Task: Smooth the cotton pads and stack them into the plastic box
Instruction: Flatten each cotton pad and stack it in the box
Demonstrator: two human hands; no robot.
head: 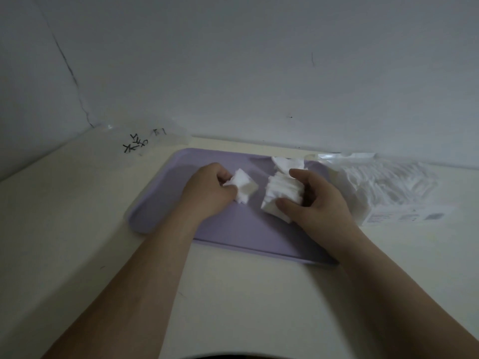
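A small bunch of cotton pads (242,186) sits in the left hand (207,193), whose grip is pinched on it, thumb and curled fingers closing on its near edge. Just beside it, a thick stack of pads (283,191) stands tilted on one corner in the right hand (316,200), whose grip clamps the stack between the thumb below and the fingers over the top. The two lots are close but apart. A few loose pads (287,163) lie rumpled behind the stack, at the far side of the tray (166,203).

The tray is lilac, shallow and round-cornered; both hands work above its middle, and its near right corner is hidden by the right forearm. It rests on a pale cream table (77,216), and both bare forearms reach in across the table from the lower edge. To the right of the tray lies a clear bag (388,187) full of white pads, with a printed label (404,216) too blurred to read. At the far left corner stands a clear plastic container (145,141) bearing black hand-drawn marks; its outline is faint and its shape is hard to make out.

A plain grey-white wall (259,73) closes off the back of the table; a dark crack (72,79) runs down it at the left; the light is dim.
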